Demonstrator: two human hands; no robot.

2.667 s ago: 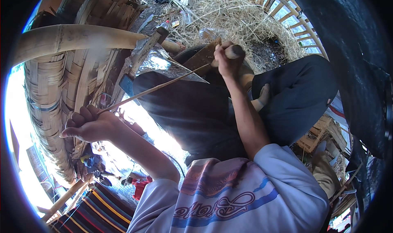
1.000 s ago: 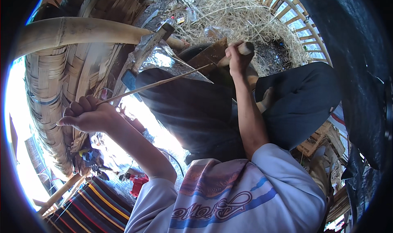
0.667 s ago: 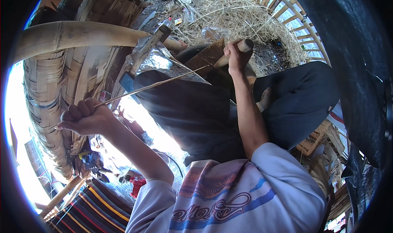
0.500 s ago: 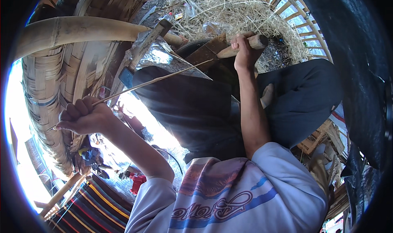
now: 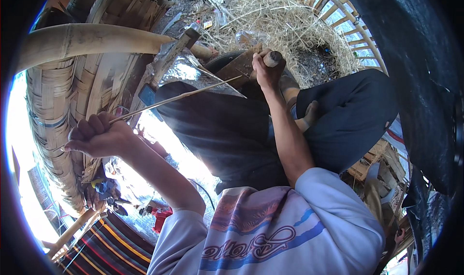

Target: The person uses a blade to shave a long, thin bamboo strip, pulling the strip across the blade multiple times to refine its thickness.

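My left hand is closed in a fist around one end of a thin, pale bamboo strip. The strip slants up to the right over my thigh, its far tip close to the tool in my other hand. My right hand grips a thick wooden handle, whose butt end points up toward me. A broad, brownish blade shows beyond that hand and seems to belong to the handle; the hand hides where they join. Whether strip and blade touch, I cannot tell.
A thick bamboo pole and a woven bamboo wall stand at the left. Dry straw covers the ground ahead, beside a slatted bamboo basket. Dark sheeting hangs at right. Striped cloth lies lower left.
My right hand has moved left and slightly down with the wooden-handled blade, and the handle's butt has turned toward me. My left hand stays almost still, holding the bamboo strip.
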